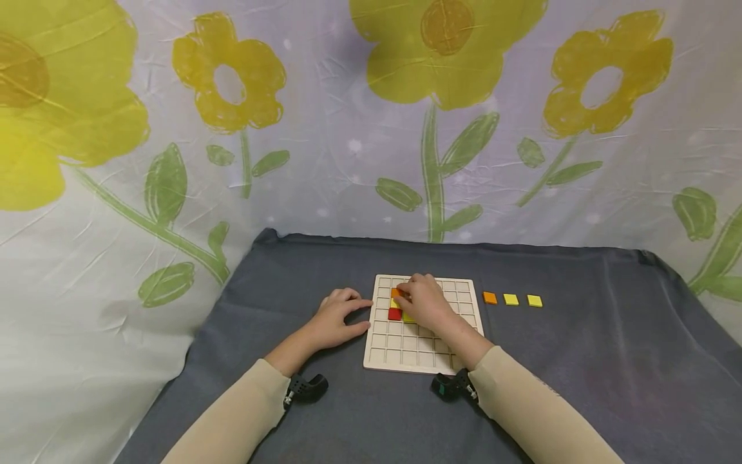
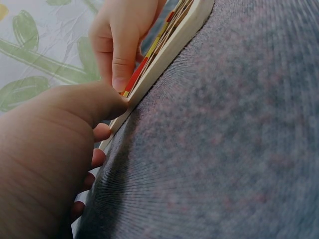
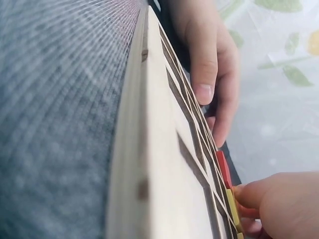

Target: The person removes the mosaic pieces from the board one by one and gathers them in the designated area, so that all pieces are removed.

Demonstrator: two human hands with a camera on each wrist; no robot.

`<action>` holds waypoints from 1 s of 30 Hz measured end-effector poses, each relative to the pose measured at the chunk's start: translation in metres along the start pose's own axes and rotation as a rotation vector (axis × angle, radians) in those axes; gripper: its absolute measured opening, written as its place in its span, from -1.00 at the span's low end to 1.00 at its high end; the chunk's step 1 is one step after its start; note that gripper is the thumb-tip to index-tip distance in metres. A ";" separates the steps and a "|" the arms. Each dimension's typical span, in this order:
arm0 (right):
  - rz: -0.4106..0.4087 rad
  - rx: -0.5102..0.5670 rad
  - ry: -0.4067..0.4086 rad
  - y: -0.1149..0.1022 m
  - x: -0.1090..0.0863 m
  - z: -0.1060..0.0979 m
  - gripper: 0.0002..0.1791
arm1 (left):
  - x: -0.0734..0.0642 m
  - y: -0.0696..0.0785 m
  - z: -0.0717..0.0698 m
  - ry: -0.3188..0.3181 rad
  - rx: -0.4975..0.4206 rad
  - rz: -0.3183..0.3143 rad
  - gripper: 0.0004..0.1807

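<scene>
A pale wooden grid board (image 1: 394,355) lies on the dark cloth. My left hand (image 1: 338,318) is at its left edge, thumb and forefinger spread apart with their tips right at the rim. Over the upper left part of the grid, my right hand (image 1: 427,301) pinches an orange square tile (image 1: 396,292) between thumb and fingers. Just below that tile are a yellow one (image 1: 394,303) and a red tile (image 1: 395,314). Another yellow tile (image 1: 408,318) sits beside the red one, partly hidden by the right hand. In the right wrist view the red tile (image 3: 224,169) stands in the grid.
To the right of the board, an orange tile (image 1: 489,298) and two yellow tiles, one nearer (image 1: 511,299) and one farther out (image 1: 534,301), lie in a row on the dark cloth (image 1: 580,361). Behind the table hangs a flower-patterned curtain (image 1: 330,161).
</scene>
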State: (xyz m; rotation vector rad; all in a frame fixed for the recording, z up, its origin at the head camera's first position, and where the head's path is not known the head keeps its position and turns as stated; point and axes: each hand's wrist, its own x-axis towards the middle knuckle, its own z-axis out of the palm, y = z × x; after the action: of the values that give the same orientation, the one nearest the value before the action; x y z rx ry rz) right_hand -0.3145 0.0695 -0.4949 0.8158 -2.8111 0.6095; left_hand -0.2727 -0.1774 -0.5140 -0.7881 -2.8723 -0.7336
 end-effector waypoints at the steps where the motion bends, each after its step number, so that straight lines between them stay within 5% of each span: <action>1: 0.009 0.004 0.000 0.000 0.000 0.000 -0.64 | 0.000 0.000 0.000 0.002 -0.003 0.000 -0.49; 17: 0.123 0.186 0.044 -0.001 0.002 0.000 -0.74 | 0.000 0.000 -0.001 -0.024 0.005 -0.027 -0.48; 30: 0.078 0.164 0.045 0.000 0.001 -0.011 -0.67 | 0.000 0.000 0.000 -0.018 0.007 -0.028 -0.48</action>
State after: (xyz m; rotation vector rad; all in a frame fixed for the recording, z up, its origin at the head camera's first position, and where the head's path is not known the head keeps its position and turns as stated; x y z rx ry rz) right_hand -0.3150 0.0733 -0.4846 0.7116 -2.7918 0.8685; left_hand -0.2724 -0.1775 -0.5137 -0.7596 -2.9059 -0.7225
